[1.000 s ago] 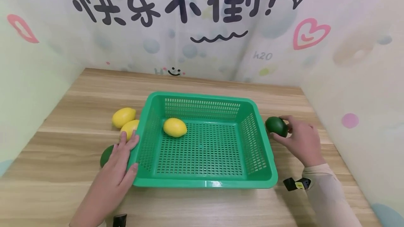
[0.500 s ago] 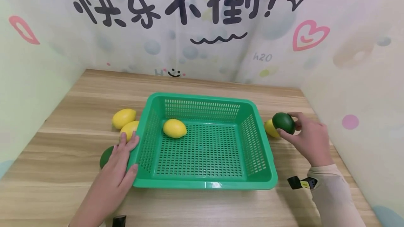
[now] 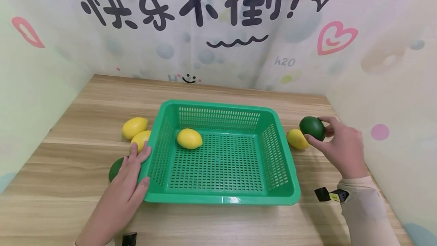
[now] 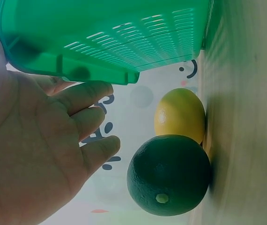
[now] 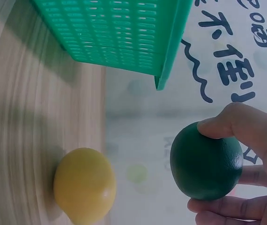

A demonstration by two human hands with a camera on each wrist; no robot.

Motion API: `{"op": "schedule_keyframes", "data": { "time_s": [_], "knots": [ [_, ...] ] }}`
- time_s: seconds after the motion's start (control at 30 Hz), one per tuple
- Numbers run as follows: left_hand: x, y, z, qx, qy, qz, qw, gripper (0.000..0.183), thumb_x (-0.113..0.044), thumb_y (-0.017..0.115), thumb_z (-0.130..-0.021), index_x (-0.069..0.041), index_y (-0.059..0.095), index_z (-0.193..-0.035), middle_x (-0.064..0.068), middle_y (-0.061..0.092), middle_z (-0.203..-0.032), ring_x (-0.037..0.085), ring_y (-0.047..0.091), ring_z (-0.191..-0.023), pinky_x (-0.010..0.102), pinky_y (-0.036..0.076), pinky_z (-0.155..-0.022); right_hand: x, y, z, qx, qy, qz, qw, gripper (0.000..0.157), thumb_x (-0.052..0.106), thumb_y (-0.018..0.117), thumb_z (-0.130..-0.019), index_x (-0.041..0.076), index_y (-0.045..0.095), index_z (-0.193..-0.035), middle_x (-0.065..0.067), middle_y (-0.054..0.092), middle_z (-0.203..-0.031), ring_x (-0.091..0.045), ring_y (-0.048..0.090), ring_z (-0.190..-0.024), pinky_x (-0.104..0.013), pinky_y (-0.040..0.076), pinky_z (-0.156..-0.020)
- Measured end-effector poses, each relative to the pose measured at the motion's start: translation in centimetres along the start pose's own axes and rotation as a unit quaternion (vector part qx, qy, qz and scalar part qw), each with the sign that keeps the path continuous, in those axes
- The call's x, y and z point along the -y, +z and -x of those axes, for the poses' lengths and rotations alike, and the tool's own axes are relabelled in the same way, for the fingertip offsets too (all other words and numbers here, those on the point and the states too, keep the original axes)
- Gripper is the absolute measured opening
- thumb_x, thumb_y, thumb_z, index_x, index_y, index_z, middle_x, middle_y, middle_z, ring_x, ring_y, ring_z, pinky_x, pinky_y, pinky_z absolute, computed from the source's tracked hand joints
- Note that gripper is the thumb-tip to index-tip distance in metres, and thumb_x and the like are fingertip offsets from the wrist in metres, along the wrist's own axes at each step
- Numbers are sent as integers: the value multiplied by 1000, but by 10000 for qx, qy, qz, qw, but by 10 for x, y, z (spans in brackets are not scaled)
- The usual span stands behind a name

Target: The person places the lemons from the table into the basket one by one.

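Note:
In the head view my right hand point(image 3: 345, 145) pinches a dark green lime point(image 3: 312, 128) between thumb and fingers, to the right of a green plastic basket point(image 3: 223, 199). The right wrist view shows this lime point(image 5: 205, 161) raised off the table, with a lemon point(image 5: 85, 186) lying below. My left hand point(image 3: 119, 191) rests along the basket's left rim, fingers straight and touching it. Inside the basket, near its back left corner, lies one lemon point(image 3: 189, 139). Another lime point(image 3: 116, 169) sits beside my left hand, partly hidden by it.
Two lemons, one farther back point(image 3: 134, 128) and one partly behind the rim point(image 3: 140, 140), lie left of the basket on the wooden table point(image 3: 68, 170). A printed wall cloth point(image 3: 235, 63) closes off the back, and more cloth point(image 3: 392, 98) flanks the right side.
My right hand has lifted the lime and moved right, away from the basket, uncovering the lemon beside the right wall. My left hand and the basket have stayed put.

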State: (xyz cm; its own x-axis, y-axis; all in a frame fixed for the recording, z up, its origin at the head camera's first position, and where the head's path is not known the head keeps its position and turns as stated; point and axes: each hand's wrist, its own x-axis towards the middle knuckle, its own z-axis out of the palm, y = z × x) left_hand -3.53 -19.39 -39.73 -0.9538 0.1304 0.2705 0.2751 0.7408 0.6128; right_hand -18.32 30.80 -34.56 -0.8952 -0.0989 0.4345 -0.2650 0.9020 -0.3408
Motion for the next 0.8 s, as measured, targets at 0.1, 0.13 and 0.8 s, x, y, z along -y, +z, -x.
{"op": "schedule_keyframes", "data": {
  "time_s": [0.1,0.13,0.8],
  "knots": [
    [0,0,0,-5,-2,-8,10000,62,-13,49,-107,-10,25,-164,5,23,-170,25,6,-159,29,5,-127,1,-1,-1,-24,-24,-17,10000,55,23,86,-80,1,65,-126,-25,72,-86,-37,64,-82,-64,32,-93],
    [-1,0,0,-7,-1,-15,10000,62,-13,49,-107,-10,25,-164,5,23,-170,25,6,-158,29,5,-127,1,-2,-2,-19,-21,-25,10000,55,23,86,-80,1,65,-126,-24,71,-86,-37,64,-82,-64,32,-93],
    [-2,-2,0,51,-37,22,10000,62,-14,47,-108,-11,23,-164,7,23,-170,25,6,-158,33,6,-127,12,-8,-8,-65,35,-158,9998,56,23,86,-80,3,65,-128,-24,71,-87,-36,62,-85,-64,31,-95]
  ]
}}
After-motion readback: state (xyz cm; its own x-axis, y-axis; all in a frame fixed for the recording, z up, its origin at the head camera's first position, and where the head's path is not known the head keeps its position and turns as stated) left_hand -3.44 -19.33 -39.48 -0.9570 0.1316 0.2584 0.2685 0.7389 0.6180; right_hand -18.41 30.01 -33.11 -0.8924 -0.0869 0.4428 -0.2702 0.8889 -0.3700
